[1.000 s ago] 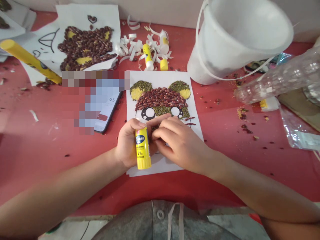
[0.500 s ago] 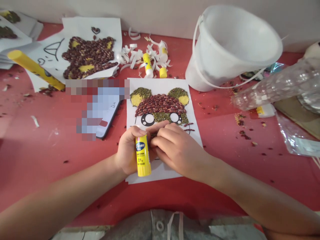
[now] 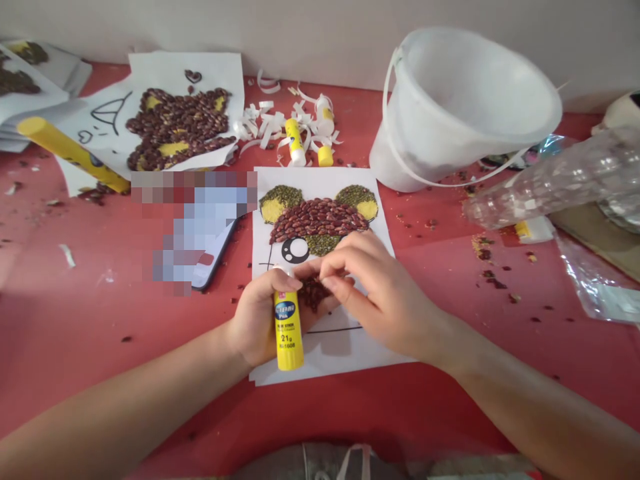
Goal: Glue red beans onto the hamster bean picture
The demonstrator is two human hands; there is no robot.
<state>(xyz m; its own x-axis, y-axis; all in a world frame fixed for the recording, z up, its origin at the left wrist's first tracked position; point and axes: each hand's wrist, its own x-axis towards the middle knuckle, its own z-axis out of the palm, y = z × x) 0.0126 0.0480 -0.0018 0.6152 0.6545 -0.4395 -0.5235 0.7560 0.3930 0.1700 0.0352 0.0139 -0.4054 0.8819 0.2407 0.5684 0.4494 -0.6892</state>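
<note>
My left hand holds a yellow glue stick upright under its thumb. In the same cupped palm lies a small heap of dark red beans. Over that palm my right hand brings thumb and fingers together at the edge of the heap; whatever is between the fingertips is too small to make out. Beneath both hands lies a white sheet with an animal face, its forehead covered in red beans and its ears in green beans and yellow grains. My right hand covers one of the drawn eyes.
A phone lies left of the sheet. Behind stand a white bucket and paper scraps with glue sticks. A bean-covered picture and a long yellow tube are at back left. A clear plastic bottle lies right.
My right hand has lifted slightly and turned, uncovering the beans in my left palm. It now hides the right drawn eye. The view has tilted up a little.
</note>
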